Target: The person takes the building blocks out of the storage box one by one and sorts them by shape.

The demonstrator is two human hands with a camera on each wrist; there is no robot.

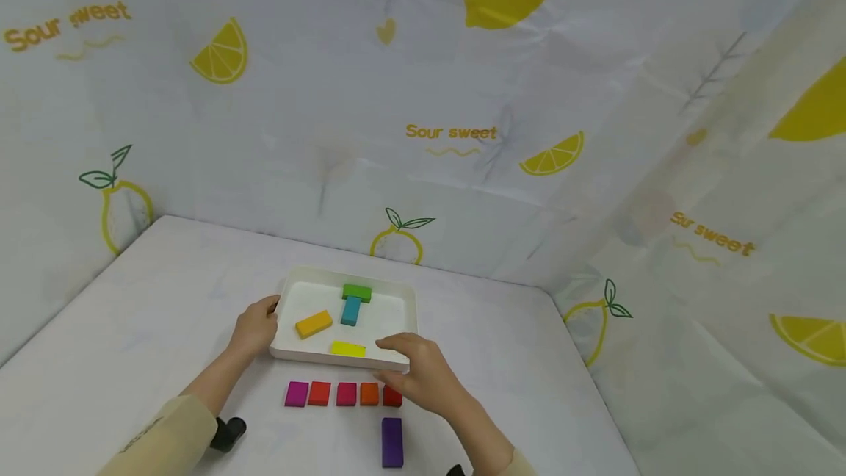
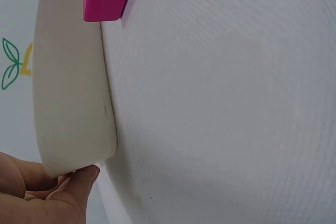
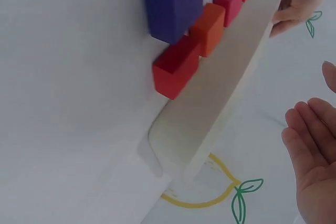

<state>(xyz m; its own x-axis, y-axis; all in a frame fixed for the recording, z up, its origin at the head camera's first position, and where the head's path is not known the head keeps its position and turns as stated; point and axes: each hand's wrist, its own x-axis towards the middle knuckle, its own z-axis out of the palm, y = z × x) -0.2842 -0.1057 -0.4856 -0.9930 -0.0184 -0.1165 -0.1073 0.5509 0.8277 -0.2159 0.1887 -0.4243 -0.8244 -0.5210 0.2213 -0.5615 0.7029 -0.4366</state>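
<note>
A white rectangular tray (image 1: 390,364) lies on the table with a green block (image 1: 357,293), a blue block (image 1: 351,311), an amber block (image 1: 313,324) and a yellow block (image 1: 347,349) in it. My left hand (image 1: 255,325) grips the tray's left end; the left wrist view shows thumb and fingers (image 2: 79,184) at its corner. Over the tray's front right corner is my right hand (image 1: 423,373), fingers extended and thumb apart, holding nothing. In the right wrist view its fingers (image 3: 307,129) stand clear of the tray wall (image 3: 210,108).
Along the tray's front runs a row of several blocks: magenta (image 1: 297,394), red (image 1: 320,393), crimson (image 1: 346,394), orange (image 1: 369,394) and dark red (image 1: 393,397). A longer purple block (image 1: 392,443) lies nearer me. A lemon-print cloth (image 1: 297,131) hangs behind the table.
</note>
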